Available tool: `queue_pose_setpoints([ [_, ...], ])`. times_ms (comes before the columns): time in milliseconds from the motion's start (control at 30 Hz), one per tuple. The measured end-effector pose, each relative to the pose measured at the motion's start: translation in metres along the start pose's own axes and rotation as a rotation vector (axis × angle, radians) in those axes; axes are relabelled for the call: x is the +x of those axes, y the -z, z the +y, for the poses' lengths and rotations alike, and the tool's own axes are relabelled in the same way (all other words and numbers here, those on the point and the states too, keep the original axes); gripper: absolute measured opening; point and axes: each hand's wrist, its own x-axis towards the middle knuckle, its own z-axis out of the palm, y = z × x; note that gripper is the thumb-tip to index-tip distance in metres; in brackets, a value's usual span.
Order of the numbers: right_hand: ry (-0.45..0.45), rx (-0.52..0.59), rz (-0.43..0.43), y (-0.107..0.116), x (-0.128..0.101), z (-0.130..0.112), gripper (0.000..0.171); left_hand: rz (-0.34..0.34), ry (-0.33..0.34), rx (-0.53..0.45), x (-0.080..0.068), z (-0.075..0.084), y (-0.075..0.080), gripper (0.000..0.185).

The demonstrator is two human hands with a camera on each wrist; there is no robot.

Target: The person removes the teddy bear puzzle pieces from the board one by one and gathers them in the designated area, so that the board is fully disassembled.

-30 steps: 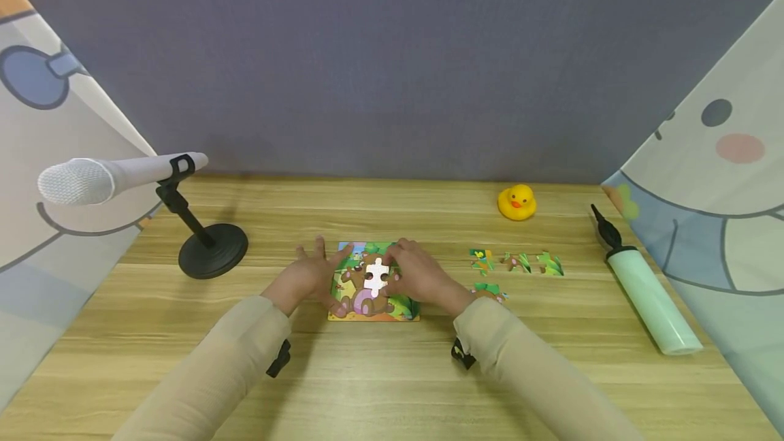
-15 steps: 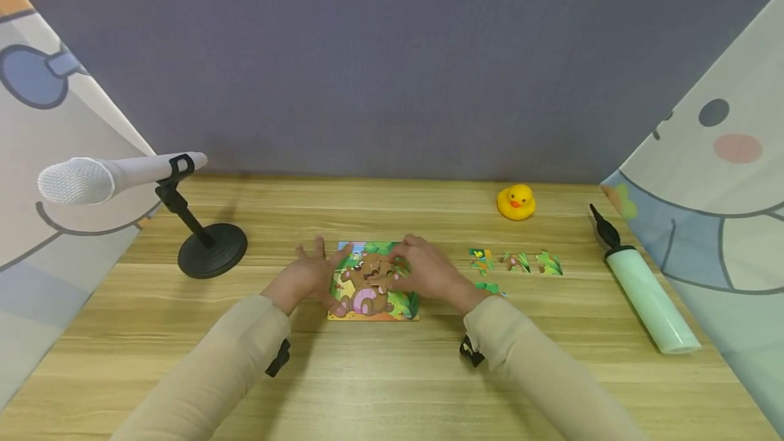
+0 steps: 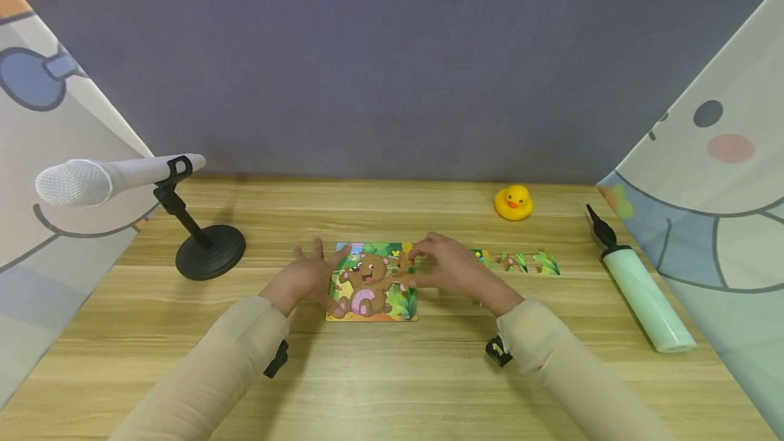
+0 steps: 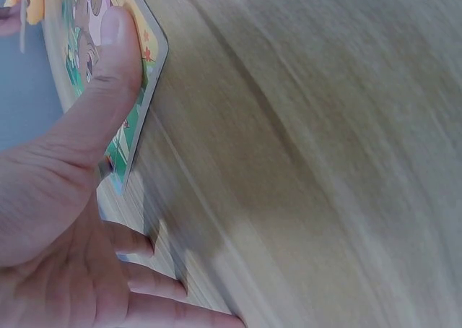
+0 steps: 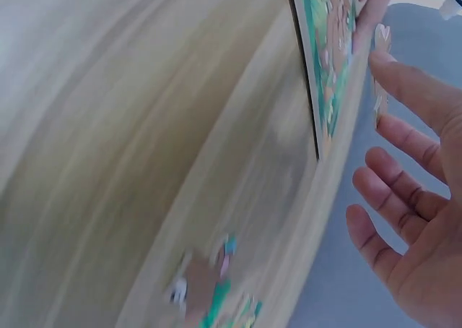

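A small bear picture puzzle (image 3: 370, 282) lies flat on the wooden table (image 3: 392, 373), its picture whole in the middle. My left hand (image 3: 308, 272) rests beside its left edge, fingers spread on the wood. The left wrist view shows its thumb (image 4: 108, 61) pressing the puzzle's border (image 4: 148, 64). My right hand (image 3: 439, 265) hovers at the puzzle's right edge with loosely extended fingers (image 5: 397, 154) and holds nothing I can see. Several loose pieces (image 3: 519, 262) lie to the right of that hand, blurred in the right wrist view (image 5: 209, 292).
A white microphone (image 3: 110, 177) on a black stand (image 3: 210, 252) is at the left. A yellow rubber duck (image 3: 513, 202) sits at the back right. A pale green hand pump (image 3: 643, 295) lies at the right. Printed cloth panels flank the table.
The white gap in the puzzle's middle is now filled by the bear's face. My right hand has moved from the centre to the puzzle's right edge. The left hand stays put.
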Motion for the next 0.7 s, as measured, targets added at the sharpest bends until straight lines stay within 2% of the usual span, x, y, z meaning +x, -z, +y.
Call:
queue_pose_setpoints([
  [133,0.011,-0.004,0.021,0.009,-0.012,0.005,0.044,0.004,-0.007,0.005,0.000,0.000,0.000,0.130],
  [333,-0.022,-0.008,0.033,0.025,-0.034,0.015,0.046,0.012,-0.011,0.006,0.001,-0.003,-0.001,0.130],
  [533,-0.001,-0.002,0.082,0.038,-0.060,0.038,0.043,0.011,-0.013,0.003,0.002,-0.003,-0.001,0.130],
  [700,-0.026,-0.007,0.112,0.049,-0.084,0.055,0.040,0.011,-0.014,0.020,0.003,-0.002,-0.001,0.131],
])
